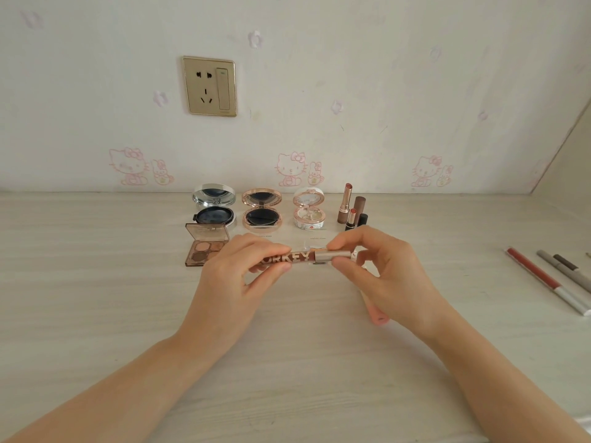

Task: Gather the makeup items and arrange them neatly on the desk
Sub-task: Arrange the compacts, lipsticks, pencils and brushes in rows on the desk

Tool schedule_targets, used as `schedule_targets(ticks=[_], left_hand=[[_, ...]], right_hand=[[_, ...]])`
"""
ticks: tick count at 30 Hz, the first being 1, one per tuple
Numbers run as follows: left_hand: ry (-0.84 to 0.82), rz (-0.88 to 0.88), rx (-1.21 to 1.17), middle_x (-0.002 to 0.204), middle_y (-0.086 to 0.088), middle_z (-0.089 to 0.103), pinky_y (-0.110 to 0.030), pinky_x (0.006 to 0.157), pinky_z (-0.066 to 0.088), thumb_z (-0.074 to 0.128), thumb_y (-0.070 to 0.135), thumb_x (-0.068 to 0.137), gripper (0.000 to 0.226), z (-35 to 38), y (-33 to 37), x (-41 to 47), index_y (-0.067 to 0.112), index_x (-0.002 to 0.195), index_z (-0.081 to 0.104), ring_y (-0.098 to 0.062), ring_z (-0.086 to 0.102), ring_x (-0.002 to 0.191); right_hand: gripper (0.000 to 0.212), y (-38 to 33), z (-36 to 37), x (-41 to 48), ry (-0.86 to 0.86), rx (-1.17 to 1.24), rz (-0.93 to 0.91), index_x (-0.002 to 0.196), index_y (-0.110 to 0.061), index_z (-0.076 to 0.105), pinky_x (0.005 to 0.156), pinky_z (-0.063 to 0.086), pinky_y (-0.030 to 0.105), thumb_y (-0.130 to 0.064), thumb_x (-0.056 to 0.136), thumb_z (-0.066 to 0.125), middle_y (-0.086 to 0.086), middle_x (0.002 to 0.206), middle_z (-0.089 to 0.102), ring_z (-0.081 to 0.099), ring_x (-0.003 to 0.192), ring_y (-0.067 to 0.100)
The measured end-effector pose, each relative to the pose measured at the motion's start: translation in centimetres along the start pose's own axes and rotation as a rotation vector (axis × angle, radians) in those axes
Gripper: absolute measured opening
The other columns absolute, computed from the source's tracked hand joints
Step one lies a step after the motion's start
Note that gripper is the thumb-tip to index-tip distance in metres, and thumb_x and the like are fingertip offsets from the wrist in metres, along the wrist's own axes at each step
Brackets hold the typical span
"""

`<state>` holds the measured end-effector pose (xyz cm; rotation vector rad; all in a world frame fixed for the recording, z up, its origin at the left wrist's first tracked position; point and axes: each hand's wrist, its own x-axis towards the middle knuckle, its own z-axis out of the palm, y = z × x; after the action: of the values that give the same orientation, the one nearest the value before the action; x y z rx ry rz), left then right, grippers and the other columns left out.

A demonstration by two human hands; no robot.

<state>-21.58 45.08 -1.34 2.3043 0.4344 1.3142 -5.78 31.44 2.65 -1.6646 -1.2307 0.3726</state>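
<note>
Both hands pinching lip gloss tube (289,259), left hand (238,276), right hand (380,273)

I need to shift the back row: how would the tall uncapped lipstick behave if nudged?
The tall lipstick stands upright on a narrow base, so a high push would probably tip it, perhaps onto the shorter lipstick nearby. Its exposed bullet could smear or snap. Seemingly round, it would likely roll once down.

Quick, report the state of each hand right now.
Left hand: pinches the lip gloss tube by its lettered body.
Right hand: pinches the tube's metallic cap.
</note>
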Motion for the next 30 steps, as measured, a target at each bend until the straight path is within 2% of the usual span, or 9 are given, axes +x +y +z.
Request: schedule_targets(ticks=[5, 9, 14, 17, 18, 21, 26, 28, 30], left_hand=[[0.008, 0.006, 0.019, 0.091, 0.006, 0.066, -0.009, 0.078, 0.044, 0.071, 0.02, 0.08, 0.021, 0.0, 0.15, 0.05, 0.015, 0.101, 0.074, -0.003, 0.059, 0.084], [0.018, 0.023, 0.06, 0.091, 0.008, 0.066, -0.006, 0.081, 0.039, 0.075, 0.015, 0.078, 0.022, -0.05, 0.23, 0.09, 0.015, 0.1, 0.074, 0.0, 0.057, 0.085], [0.007, 0.006, 0.037, 0.092, 0.008, 0.066, -0.008, 0.081, 0.04, 0.074, 0.018, 0.079, 0.022, -0.03, 0.03, -0.02, 0.015, 0.1, 0.074, -0.002, 0.058, 0.086], [0.01, -0.004, 0.033, 0.091, 0.007, 0.066, -0.007, 0.08, 0.04, 0.072, 0.02, 0.079, 0.021, 0.0, 0.03, 0.03, 0.014, 0.099, 0.074, -0.001, 0.058, 0.084], [0.014, -0.004, 0.036, 0.09, 0.007, 0.066, -0.006, 0.08, 0.039, 0.072, 0.02, 0.079, 0.021, -0.01, 0.04, 0.04, 0.014, 0.099, 0.074, -0.001, 0.058, 0.084], [0.013, -0.003, 0.039, 0.092, 0.007, 0.066, -0.007, 0.079, 0.039, 0.072, 0.021, 0.079, 0.021, -0.06, 0.08, 0.07, 0.014, 0.099, 0.074, -0.001, 0.058, 0.085], [0.007, -0.013, 0.032, 0.092, 0.008, 0.066, -0.008, 0.079, 0.041, 0.071, 0.021, 0.08, 0.022, -0.1, 0.13, 0.04, 0.015, 0.1, 0.074, -0.003, 0.059, 0.086], [0.003, -0.022, 0.026, 0.091, 0.008, 0.066, -0.01, 0.079, 0.043, 0.07, 0.024, 0.08, 0.022, -0.14, 0.08, 0.04, 0.016, 0.101, 0.074, -0.004, 0.06, 0.086], [0.002, -0.025, 0.023, 0.091, 0.008, 0.066, -0.011, 0.078, 0.043, 0.069, 0.024, 0.081, 0.022, -0.16, 0.07, 0.05, 0.016, 0.1, 0.074, -0.005, 0.06, 0.086]], right_hand=[[0.012, 0.06, 0.08, 0.07, 0.005, 0.004, 0.023, 0.095, -0.036, 0.063, 0.068, 0.049, 0.068, -0.031, 0.084, 0.066, -0.007, 0.088, 0.067, 0.054, 0.045, 0.0], [0.019, -0.13, -0.03, 0.0, 0.019, 0.007, 0.031, 0.079, -0.027, 0.069, 0.048, 0.049, 0.058, -0.027, 0.093, 0.056, -0.007, 0.065, 0.065, 0.039, 0.029, 0.018], [0.016, -0.47, 0.03, -0.12, -0.01, 0.03, 0.06, 0.087, -0.025, 0.062, 0.073, 0.043, 0.073, -0.01, 0.088, 0.063, -0.021, 0.056, 0.06, 0.05, 0.04, 0.002], [0.009, -0.31, 0.14, -0.08, 0.005, 0.025, 0.054, 0.089, -0.033, 0.062, 0.073, 0.046, 0.07, -0.027, 0.085, 0.067, -0.007, 0.081, 0.066, 0.05, 0.039, 0.006], [0.001, -0.25, 0.17, -0.03, 0.008, 0.025, 0.052, 0.088, -0.032, 0.063, 0.071, 0.048, 0.067, -0.032, 0.086, 0.064, -0.006, 0.078, 0.066, 0.046, 0.035, 0.009], [0.017, -0.34, 0.13, -0.12, 0.014, -0.005, 0.053, 0.077, -0.026, 0.065, 0.067, 0.051, 0.065, -0.027, 0.093, 0.057, -0.012, 0.055, 0.061, 0.037, 0.03, 0.015], [0.019, -0.55, 0.07, -0.08, 0.01, 0.027, 0.043, 0.086, -0.03, 0.058, 0.073, 0.043, 0.073, -0.011, 0.086, 0.064, 0.003, 0.088, 0.061, 0.05, 0.039, 0.004], [0.016, -0.31, 0.05, -0.06, 0.017, 0.025, 0.044, 0.091, -0.033, 0.058, 0.073, 0.044, 0.071, -0.023, 0.084, 0.069, 0.003, 0.097, 0.062, 0.05, 0.039, 0.005], [0.004, -0.23, 0.07, 0.01, 0.012, 0.032, 0.044, 0.091, -0.032, 0.061, 0.071, 0.047, 0.067, -0.033, 0.087, 0.062, -0.004, 0.085, 0.065, 0.043, 0.033, 0.01]])
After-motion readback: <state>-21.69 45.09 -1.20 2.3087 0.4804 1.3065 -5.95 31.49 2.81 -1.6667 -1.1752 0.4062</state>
